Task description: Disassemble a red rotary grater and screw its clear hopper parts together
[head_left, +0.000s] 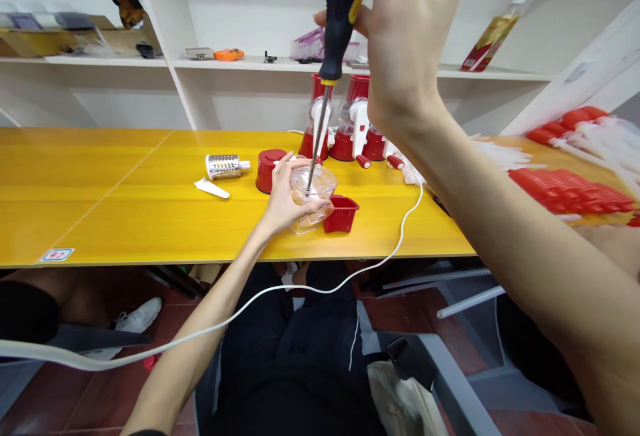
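My left hand point(289, 199) is wrapped around a clear plastic housing point(320, 183) on the yellow table and holds it near the front edge. High above it, my right hand point(405, 29) grips the dark handle of a screwdriver point(341, 19) with yellow accents. The screwdriver's long shaft points down, and its tip is inside the clear housing; what it touches there is too small to make out. Just right of the housing stands a red plastic hopper point(341, 215). Behind my left hand is a red base point(270, 168), partly hidden by the fingers.
A metal grater drum point(223, 167) and a white flat piece point(212, 188) lie to the left. Several assembled red-and-white rotary graters point(344, 123) stand at the back. A white cable point(400, 239) crosses the table edge. Red parts point(565, 189) pile up at right.
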Action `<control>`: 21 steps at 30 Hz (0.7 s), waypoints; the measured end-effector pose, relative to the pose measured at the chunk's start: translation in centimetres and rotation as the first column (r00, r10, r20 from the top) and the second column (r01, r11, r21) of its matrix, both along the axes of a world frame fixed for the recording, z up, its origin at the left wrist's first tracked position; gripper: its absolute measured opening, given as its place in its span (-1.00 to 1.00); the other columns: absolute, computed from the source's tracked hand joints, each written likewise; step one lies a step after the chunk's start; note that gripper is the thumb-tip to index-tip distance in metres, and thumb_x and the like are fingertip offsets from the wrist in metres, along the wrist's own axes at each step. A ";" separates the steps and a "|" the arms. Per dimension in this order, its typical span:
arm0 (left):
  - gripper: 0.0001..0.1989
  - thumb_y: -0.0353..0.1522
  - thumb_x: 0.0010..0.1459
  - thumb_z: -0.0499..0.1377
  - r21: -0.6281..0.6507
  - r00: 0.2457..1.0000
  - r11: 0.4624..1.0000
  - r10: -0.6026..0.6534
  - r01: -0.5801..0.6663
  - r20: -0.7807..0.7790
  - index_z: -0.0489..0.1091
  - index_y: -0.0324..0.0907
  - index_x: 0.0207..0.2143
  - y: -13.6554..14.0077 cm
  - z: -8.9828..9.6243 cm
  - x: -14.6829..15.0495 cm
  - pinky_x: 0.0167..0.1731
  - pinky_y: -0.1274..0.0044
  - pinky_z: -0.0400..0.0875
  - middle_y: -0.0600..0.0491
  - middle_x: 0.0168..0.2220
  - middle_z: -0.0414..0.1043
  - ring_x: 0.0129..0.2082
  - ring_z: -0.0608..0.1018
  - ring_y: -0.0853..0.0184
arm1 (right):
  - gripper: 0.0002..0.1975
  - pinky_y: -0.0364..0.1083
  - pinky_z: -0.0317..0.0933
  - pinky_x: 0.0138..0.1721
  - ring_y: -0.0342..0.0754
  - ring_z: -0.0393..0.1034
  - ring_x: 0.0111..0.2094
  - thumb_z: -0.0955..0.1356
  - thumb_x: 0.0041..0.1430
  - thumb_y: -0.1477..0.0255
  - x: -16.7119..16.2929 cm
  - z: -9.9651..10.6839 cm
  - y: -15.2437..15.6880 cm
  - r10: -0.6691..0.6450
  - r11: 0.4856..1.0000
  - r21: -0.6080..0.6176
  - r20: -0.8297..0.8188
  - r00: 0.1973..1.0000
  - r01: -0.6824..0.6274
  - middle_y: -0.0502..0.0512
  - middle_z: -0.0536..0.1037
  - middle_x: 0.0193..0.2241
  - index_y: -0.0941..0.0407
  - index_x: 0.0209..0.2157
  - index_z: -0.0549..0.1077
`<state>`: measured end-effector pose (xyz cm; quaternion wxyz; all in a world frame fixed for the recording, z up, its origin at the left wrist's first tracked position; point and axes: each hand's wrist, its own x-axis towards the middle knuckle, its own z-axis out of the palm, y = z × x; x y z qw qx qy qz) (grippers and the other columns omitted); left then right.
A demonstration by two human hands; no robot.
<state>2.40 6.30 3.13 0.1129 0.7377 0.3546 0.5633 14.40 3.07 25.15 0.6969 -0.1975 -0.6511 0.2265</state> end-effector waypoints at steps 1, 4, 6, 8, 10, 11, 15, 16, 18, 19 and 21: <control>-0.16 0.24 -0.18 0.34 0.001 1.000 1.000 0.000 0.000 0.003 0.30 0.04 0.07 0.0 0.0 0.0 0.37 -0.02 0.06 -0.07 0.16 0.36 0.38 0.19 -0.07 | -0.80 -0.28 0.35 -0.45 -0.43 0.33 -0.48 0.28 0.11 0.45 0.0 0.0 -0.2 -0.008 1.000 -0.011 -0.024 1.000 0.008 -0.17 0.27 -0.47 0.17 -0.36 0.09; -0.14 0.25 -0.20 0.35 -0.008 1.000 1.000 0.002 -0.002 0.010 0.30 0.04 0.07 0.1 0.0 0.1 0.37 -0.03 0.06 -0.07 0.16 0.37 0.39 0.18 -0.08 | -0.67 -0.41 0.27 -0.40 -0.59 0.13 -0.52 0.38 -0.05 0.51 0.0 0.3 -0.6 -0.070 0.997 -0.036 -0.102 0.992 0.067 -0.19 0.24 -0.44 0.17 -0.32 0.12; -0.13 0.24 -0.21 0.36 -0.019 1.000 1.000 0.004 -0.004 0.008 0.30 0.03 0.07 0.0 0.0 0.1 0.38 -0.03 0.04 -0.07 0.16 0.37 0.39 0.16 -0.08 | -0.68 -0.46 0.27 -0.32 -0.62 0.16 -0.47 0.38 -0.07 0.53 0.1 0.3 -0.4 -0.084 0.996 -0.031 -0.126 0.989 0.080 -0.17 0.24 -0.42 0.18 -0.33 0.14; -0.13 0.24 -0.21 0.36 -0.022 1.000 1.000 0.005 -0.004 0.007 0.30 0.02 0.07 0.0 0.0 0.1 0.39 -0.02 0.02 -0.07 0.17 0.36 0.40 0.15 -0.08 | -0.74 -0.45 0.23 -0.35 -0.61 0.13 -0.49 0.35 -0.02 0.52 0.3 0.2 0.0 -0.030 0.999 0.013 -0.114 0.993 0.031 -0.16 0.23 -0.44 0.19 -0.35 0.13; -0.13 0.24 -0.20 0.36 -0.021 1.000 1.000 0.003 -0.002 0.006 0.30 0.01 0.07 -0.1 0.0 0.1 0.39 -0.02 0.02 -0.08 0.17 0.36 0.40 0.15 -0.08 | -0.81 -0.43 0.13 -0.41 -0.60 0.06 -0.53 0.29 0.06 0.48 0.4 0.1 0.3 0.026 0.998 0.060 -0.093 0.995 -0.020 -0.15 0.18 -0.51 0.20 -0.41 0.11; -0.13 0.24 -0.20 0.35 -0.021 1.000 1.000 0.002 -0.001 0.003 0.29 0.02 0.08 -0.1 0.0 0.1 0.39 -0.02 0.02 -0.08 0.18 0.35 0.40 0.15 -0.08 | -0.81 -0.43 0.10 -0.42 -0.59 0.04 -0.54 0.25 0.09 0.45 0.5 0.1 0.4 0.038 0.997 0.067 -0.080 0.996 -0.033 -0.14 0.16 -0.54 0.21 -0.45 0.08; -0.12 0.24 -0.19 0.35 -0.032 1.000 1.000 -0.003 0.002 -0.015 0.28 0.03 0.09 0.0 0.0 0.0 0.39 -0.03 -0.01 -0.08 0.18 0.35 0.41 0.13 -0.09 | -0.83 -0.47 0.12 -0.38 -0.63 0.11 -0.53 0.26 0.01 0.46 0.3 0.2 -0.2 0.001 1.000 0.006 -0.100 0.995 -0.001 -0.17 0.23 -0.48 0.22 -0.43 0.11; -0.12 0.25 -0.20 0.35 -0.031 1.000 1.000 -0.001 0.000 -0.015 0.28 0.03 0.09 0.0 0.0 0.0 0.39 -0.03 -0.01 -0.07 0.18 0.34 0.41 0.13 -0.09 | -0.78 -0.49 0.15 -0.35 -0.65 0.12 -0.52 0.30 -0.05 0.47 0.3 0.4 -0.4 -0.022 1.000 -0.022 -0.118 0.993 0.020 -0.19 0.24 -0.46 0.22 -0.39 0.14; -0.12 0.25 -0.21 0.35 -0.025 1.000 1.000 0.004 -0.004 -0.006 0.29 0.03 0.08 0.1 -0.1 0.0 0.39 -0.03 -0.01 -0.07 0.18 0.34 0.41 0.13 -0.09 | -0.64 -0.50 0.19 -0.31 -0.65 0.14 -0.49 0.36 -0.15 0.47 0.2 0.6 -0.6 -0.066 0.996 -0.066 -0.137 0.988 0.058 -0.21 0.24 -0.43 0.21 -0.29 0.16; -0.12 0.26 -0.21 0.34 -0.020 1.000 1.000 0.006 -0.006 0.000 0.29 0.03 0.08 0.1 -0.2 0.0 0.38 -0.04 0.00 -0.07 0.17 0.35 0.41 0.13 -0.09 | -0.61 -0.50 0.20 -0.31 -0.64 0.14 -0.48 0.37 -0.16 0.47 0.2 0.6 -0.6 -0.079 0.996 -0.060 -0.127 0.989 0.072 -0.21 0.25 -0.43 0.21 -0.27 0.16; -0.12 0.26 -0.21 0.34 -0.013 1.000 1.000 0.009 -0.009 0.005 0.29 0.03 0.08 0.2 -0.2 0.1 0.38 -0.04 0.02 -0.08 0.17 0.36 0.41 0.14 -0.09 | -0.69 -0.51 0.17 -0.34 -0.64 0.12 -0.48 0.34 -0.07 0.46 0.3 0.6 -0.3 -0.073 0.997 -0.004 -0.050 0.996 0.073 -0.19 0.22 -0.44 0.21 -0.32 0.13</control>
